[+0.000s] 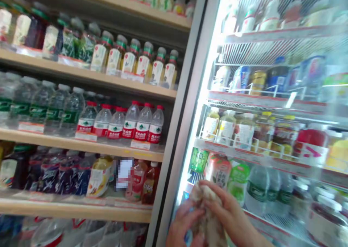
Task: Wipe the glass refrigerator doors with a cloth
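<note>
Low in the view, a crumpled cloth (212,221), whitish with brown stains, is bunched between both my hands. My left hand (183,221) grips it from the left with bent fingers. From the right, my right hand (231,212) wraps its fingers over the upper part of the cloth. Something blue and white shows beside my left fingers, too blurred to name. Both hands are in front of the lit fridge's lower shelves, close to a pink-orange drink pack (219,169) and a green pouch (238,181).
Wooden shelves (81,140) on the left carry rows of drink bottles, among them red-capped water bottles (130,124). A grey upright frame (182,120) divides them from the fridge. Wire-fronted fridge shelves (266,102) hold bottles and cans. Shrink-wrapped bottle packs (81,234) are at bottom left.
</note>
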A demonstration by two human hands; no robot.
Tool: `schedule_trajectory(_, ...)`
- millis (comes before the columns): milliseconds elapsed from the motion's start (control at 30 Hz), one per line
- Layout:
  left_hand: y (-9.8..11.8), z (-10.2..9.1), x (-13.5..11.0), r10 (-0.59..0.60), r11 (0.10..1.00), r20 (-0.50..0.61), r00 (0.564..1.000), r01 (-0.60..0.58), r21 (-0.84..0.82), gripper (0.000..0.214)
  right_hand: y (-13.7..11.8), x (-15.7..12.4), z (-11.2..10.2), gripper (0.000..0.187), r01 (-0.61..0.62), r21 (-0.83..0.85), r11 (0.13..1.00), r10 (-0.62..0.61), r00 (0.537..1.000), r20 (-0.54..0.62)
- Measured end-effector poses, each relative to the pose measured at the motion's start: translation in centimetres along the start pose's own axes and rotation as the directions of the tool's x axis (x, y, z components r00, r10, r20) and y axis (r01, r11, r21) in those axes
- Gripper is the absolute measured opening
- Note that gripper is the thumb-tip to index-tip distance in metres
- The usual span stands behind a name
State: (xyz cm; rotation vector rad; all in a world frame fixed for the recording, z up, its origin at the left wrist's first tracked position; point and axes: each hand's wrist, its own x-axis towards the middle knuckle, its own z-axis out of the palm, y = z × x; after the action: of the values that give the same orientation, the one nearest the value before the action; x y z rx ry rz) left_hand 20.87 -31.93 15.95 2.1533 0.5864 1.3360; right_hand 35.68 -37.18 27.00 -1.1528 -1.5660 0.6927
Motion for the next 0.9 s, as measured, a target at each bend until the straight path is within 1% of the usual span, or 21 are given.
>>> schedule_trajectory(33, 1.3, -0.6, 1.8, 0.026, 0.999, -0.05, 0.998, -0.024, 0.035, 0.039, -2.4, 0.9, -1.9, 0.041, 0.087, -0.091, 0.992, -0.099, 0.985, -0.139)
schedule_trajectory(67, 2.4, -1.1, 3.7, 0.046, 0.996, -0.118, 0.992, -0.037, 0.081, 0.039, -5.0, 2.1, -4.3, 0.038, 0.207, -0.234, 0.95, -0.27, 0.919, -0.286)
schedule_trajectory(100, 3.3, -1.4, 5.7, 0.064, 0.991, -0.198, 0.978, -0.038, 0.131, 0.039, -7.8, 3.6, -7.1, 0.036, 0.31, -0.416, 0.855, -0.478, 0.782, -0.4)
schedule_trajectory(133, 4.1, -1.7, 7.9, 0.083, 0.983, -0.275, 0.958, -0.032, 0.183, 0.039, -10.5, 5.1, -9.9, 0.038, 0.365, -0.602, 0.71, -0.679, 0.582, -0.448)
schedule_trajectory(167, 4.8, -1.8, 10.1, 0.111, 0.971, -0.337, 0.935, -0.03, 0.236, 0.04, -12.9, 6.8, -12.5, 0.042, 0.344, -0.748, 0.568, -0.809, 0.402, -0.429)
schedule_trajectory(200, 5.5, -1.9, 12.5, 0.149, 0.956, -0.379, 0.913, -0.034, 0.293, 0.041, -14.8, 8.4, -14.7, 0.045, 0.268, -0.851, 0.452, -0.877, 0.306, -0.37)
schedule_trajectory(233, 6.1, -1.9, 14.7, 0.194, 0.936, -0.407, 0.893, -0.044, 0.348, 0.042, -16.1, 9.9, -16.4, 0.046, 0.178, -0.922, 0.344, -0.911, 0.299, -0.283)
schedule_trajectory(300, 7.3, -1.8, 18.8, 0.3, 0.887, -0.431, 0.851, -0.083, 0.454, 0.044, -16.5, 12.1, -17.7, 0.046, 0.024, -0.987, 0.16, -0.904, 0.404, -0.137)
schedule_trajectory(333, 7.9, -1.8, 20.5, 0.355, 0.86, -0.435, 0.828, -0.107, 0.499, 0.044, -15.7, 12.7, -17.4, 0.048, 0.0, -0.998, 0.056, -0.875, 0.482, -0.049)
schedule_trajectory(367, 8.3, -1.7, 22.0, 0.405, 0.835, -0.44, 0.802, -0.129, 0.534, 0.044, -14.5, 13.0, -16.9, 0.049, 0.047, -0.996, -0.074, -0.827, 0.555, 0.088)
schedule_trajectory(400, 8.7, -1.6, 23.2, 0.442, 0.815, -0.443, 0.78, -0.143, 0.561, 0.044, -13.0, 13.1, -16.3, 0.05, 0.132, -0.973, -0.191, -0.776, 0.587, 0.232)
schedule_trajectory(467, 9.1, -1.3, 24.8, 0.474, 0.789, -0.44, 0.763, -0.146, 0.597, 0.044, -10.6, 12.5, -15.9, 0.046, 0.34, -0.857, -0.389, -0.65, 0.558, 0.516)
schedule_trajectory(500, 9.2, -1.1, 25.3, 0.473, 0.78, -0.431, 0.769, -0.137, 0.611, 0.044, -10.0, 11.9, -16.5, 0.046, 0.378, -0.826, -0.417, -0.619, 0.547, 0.563)
schedule_trajectory(533, 9.2, -0.9, 25.6, 0.465, 0.772, -0.422, 0.779, -0.123, 0.623, 0.045, -10.1, 11.4, -17.7, 0.047, 0.375, -0.829, -0.415, -0.624, 0.545, 0.56)
schedule_trajectory(600, 9.1, -0.3, 25.9, 0.446, 0.757, -0.409, 0.796, -0.092, 0.646, 0.048, -11.7, 10.3, -21.4, 0.048, 0.238, -0.926, -0.293, -0.741, 0.556, 0.377)
schedule_trajectory(633, 9.1, -0.1, 26.0, 0.441, 0.751, -0.406, 0.801, -0.081, 0.655, 0.048, -12.9, 9.9, -23.5, 0.045, 0.125, -0.981, -0.147, -0.837, 0.514, 0.191)
schedule_trajectory(667, 9.1, 0.1, 26.1, 0.436, 0.747, -0.411, 0.801, -0.068, 0.661, 0.049, -14.1, 9.6, -25.3, 0.042, 0.054, -0.998, 0.01, -0.899, 0.437, 0.014)
schedule_trajectory(700, 9.3, 0.3, 26.2, 0.433, 0.746, -0.424, 0.796, -0.052, 0.664, 0.05, -15.2, 9.3, -26.6, 0.039, 0.025, -0.995, 0.1, -0.922, 0.379, -0.083)
schedule_trajectory(733, 9.5, 0.5, 26.4, 0.431, 0.748, -0.442, 0.787, -0.037, 0.663, 0.05, -16.1, 9.0, -27.4, 0.036, 0.027, -0.985, 0.172, -0.928, 0.34, -0.153)
schedule_trajectory(833, 11.0, 1.1, 27.2, 0.456, 0.75, -0.468, 0.757, -0.044, 0.66, 0.048, -17.1, 8.3, -27.4, 0.036, 0.193, -0.932, 0.308, -0.904, 0.365, -0.223)
schedule_trajectory(900, 12.4, 1.7, 27.8, 0.501, 0.739, -0.448, 0.74, -0.097, 0.666, 0.044, -16.9, 7.8, -26.9, 0.036, 0.252, -0.869, 0.427, -0.881, 0.335, -0.335)
